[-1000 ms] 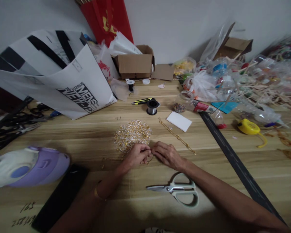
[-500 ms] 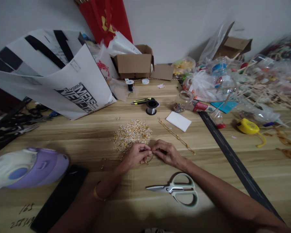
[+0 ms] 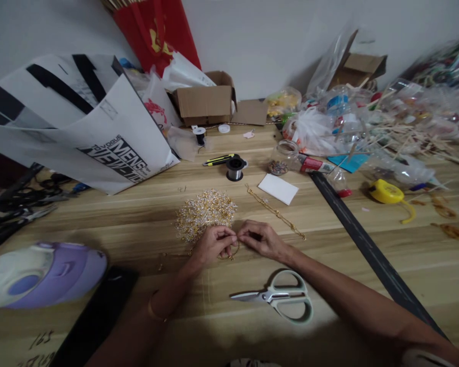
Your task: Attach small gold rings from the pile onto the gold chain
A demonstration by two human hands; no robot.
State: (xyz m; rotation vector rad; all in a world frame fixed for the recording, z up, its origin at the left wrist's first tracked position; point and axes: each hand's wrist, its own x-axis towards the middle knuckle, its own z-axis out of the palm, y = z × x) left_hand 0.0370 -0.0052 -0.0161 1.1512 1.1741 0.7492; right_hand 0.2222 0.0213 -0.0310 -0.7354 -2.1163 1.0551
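My left hand [image 3: 213, 243] is closed, thumb and forefinger pinched at the end of a thin gold beaded chain [image 3: 232, 256] that curves down below its fingers. Fingertip to fingertip with it, my right hand [image 3: 260, 238] pinches too; what lies between those fingers is too small to make out. Just beyond my left hand is a heap of gold and clear beads [image 3: 205, 211]. To the right, a second gold chain [image 3: 275, 211] lies stretched out on the wooden table. Scissors with pale green handles [image 3: 286, 295] rest slightly open, nearer to me than my hands.
Past the beads stand a wire spool [image 3: 235, 168], a utility knife [image 3: 218, 160] and a jar of beads [image 3: 283, 159]. A white card [image 3: 278, 189] lies beside the second chain. Left are pliers [image 3: 26, 219] and a purple-white device [image 3: 57, 275]; right, a yellow tape measure [image 3: 386, 191].
The view has shifted slightly, so the background sits a little further left. Both hands keep their pinch at nearly the same place.
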